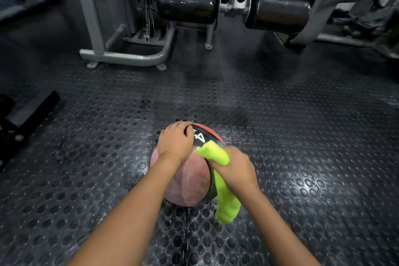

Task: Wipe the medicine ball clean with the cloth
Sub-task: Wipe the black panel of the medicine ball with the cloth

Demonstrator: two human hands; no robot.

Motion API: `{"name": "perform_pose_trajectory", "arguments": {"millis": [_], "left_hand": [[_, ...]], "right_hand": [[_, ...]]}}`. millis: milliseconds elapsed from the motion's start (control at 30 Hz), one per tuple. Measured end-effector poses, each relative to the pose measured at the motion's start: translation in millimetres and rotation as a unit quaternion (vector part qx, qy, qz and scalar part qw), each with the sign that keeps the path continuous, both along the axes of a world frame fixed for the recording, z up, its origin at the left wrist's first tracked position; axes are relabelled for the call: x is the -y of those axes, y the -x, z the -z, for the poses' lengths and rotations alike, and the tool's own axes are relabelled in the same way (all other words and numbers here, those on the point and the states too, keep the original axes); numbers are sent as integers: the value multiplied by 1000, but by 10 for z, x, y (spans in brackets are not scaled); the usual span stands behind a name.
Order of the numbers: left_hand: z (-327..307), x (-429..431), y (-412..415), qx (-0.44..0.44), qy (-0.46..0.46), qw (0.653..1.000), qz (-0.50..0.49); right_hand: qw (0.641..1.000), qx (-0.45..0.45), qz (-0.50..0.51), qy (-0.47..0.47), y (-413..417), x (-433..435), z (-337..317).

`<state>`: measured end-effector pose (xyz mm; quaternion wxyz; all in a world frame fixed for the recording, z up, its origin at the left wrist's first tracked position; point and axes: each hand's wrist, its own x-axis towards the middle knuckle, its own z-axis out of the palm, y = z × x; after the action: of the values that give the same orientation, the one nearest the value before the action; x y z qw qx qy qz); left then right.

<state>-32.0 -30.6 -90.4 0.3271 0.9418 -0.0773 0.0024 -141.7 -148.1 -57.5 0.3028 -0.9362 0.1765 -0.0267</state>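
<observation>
Round grainy medicine ball (192, 181), soft crumpled cloth (216, 154)

The left forearm (138, 203) and the right forearm (274, 220) show bare along their whole visible length, from the lower edge of the view up to the left hand (176, 139) and the right hand (236, 168), which are bare too. Round the left wrist lies a thin, gold-coloured chain bracelet (170, 154), fine as a thread, with one slightly thicker link or small charm on its outer side. The right hand and wrist are smeared by motion blur, so finer detail there cannot be told.
</observation>
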Motion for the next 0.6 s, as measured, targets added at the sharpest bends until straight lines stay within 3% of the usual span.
{"name": "perform_pose_trajectory", "arguments": {"millis": [133,267,433,600], "left_hand": [[-13,45,18,9,6,1000,-4],[-33,32,-9,-13,10,1000,-5],[-97,51,16,-16,4,1000,5],[-68,38,-1,-18,1,1000,-3]], "right_hand": [[997,29,68,4,-118,50,40],[1000,22,5,4,-5,-66,58],[997,20,73,-2,-183,91,26],[999,22,18,-15,-5,-66,25]]}}
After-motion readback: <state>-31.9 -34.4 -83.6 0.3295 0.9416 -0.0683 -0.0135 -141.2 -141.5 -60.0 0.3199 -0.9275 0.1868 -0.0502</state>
